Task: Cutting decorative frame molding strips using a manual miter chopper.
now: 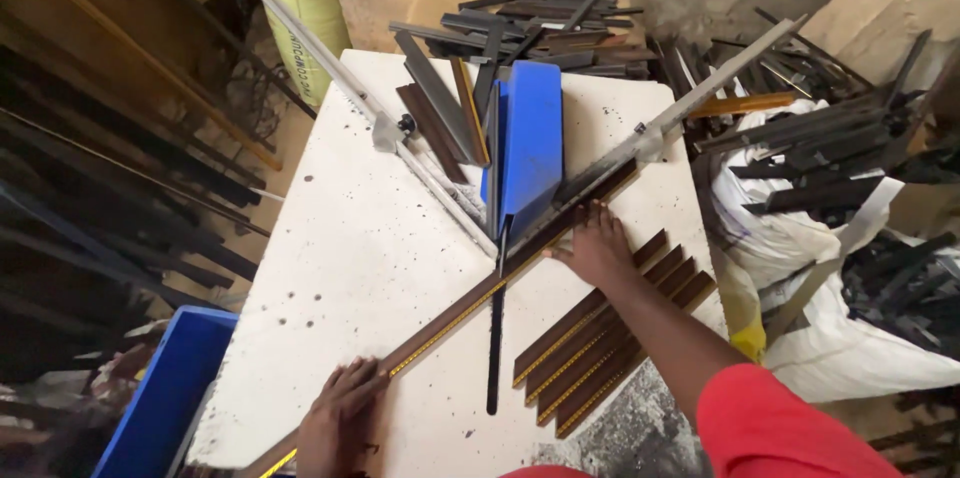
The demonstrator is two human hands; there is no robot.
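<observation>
While both hands press flat, the long brown strip stays put vs the cutter's blue guard. L hand & R hand: open grip, grasping nothing. Spare strips wait on the tabletop.

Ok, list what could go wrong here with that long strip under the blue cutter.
1. The right hand presses the long brown strip close beside the blue cutter; fingers could get nipped.
2. The strip overhangs the white table near the left hand; it may shift and cut crooked.
</observation>
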